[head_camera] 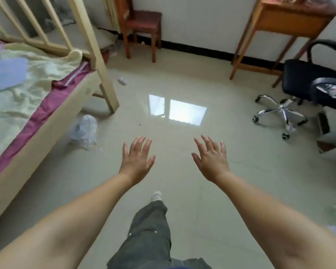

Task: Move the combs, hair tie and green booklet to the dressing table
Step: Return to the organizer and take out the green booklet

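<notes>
My left hand (137, 159) and my right hand (211, 159) are stretched out side by side over the glossy tile floor, palms down, fingers spread, holding nothing. An orange-brown wooden table (291, 20) stands against the far wall at the upper right, its top cut off by the frame edge and blurred. No comb, hair tie or green booklet can be made out in the head view. On the bed at the left lies a pale blue flat thing (8, 73); what it is I cannot tell.
A bed (52, 121) with a cream blanket, purple sheet and wooden rails fills the left. A clear plastic bag (83, 131) lies on the floor beside it. A red-brown wooden chair (142, 26) stands at the far wall. A black swivel chair (306, 82) is at the right.
</notes>
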### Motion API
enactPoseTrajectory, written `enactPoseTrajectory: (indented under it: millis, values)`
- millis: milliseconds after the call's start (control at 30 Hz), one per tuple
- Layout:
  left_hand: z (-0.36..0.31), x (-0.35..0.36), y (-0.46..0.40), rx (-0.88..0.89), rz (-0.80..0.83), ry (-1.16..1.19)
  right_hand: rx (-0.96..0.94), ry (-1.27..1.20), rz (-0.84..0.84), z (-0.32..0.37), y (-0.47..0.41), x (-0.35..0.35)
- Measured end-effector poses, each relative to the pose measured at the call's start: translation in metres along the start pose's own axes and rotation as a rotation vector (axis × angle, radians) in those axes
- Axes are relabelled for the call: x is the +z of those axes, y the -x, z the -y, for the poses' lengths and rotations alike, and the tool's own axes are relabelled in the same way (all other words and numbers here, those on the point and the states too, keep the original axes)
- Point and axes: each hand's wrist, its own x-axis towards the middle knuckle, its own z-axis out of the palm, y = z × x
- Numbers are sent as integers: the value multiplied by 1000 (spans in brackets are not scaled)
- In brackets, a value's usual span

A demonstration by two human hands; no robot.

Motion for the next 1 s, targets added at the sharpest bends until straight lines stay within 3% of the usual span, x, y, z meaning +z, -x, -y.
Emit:
enactPoseTrajectory:
  millis: [300,533,700,1000]
  values:
    - [-116,-23,-326,337,42,-46,431,-97,-112,-168,-196,-63]
    - [-222,-37,-513,549,49,-46,636,-109,-179,-283,-305,-107]
    - [-285,-30,-644,614,10,-17,670,-54,-158,-367,-403,-123]
    - [-397,-51,-919,528,-83,18,634,-21,-145,-558,-641,-206]
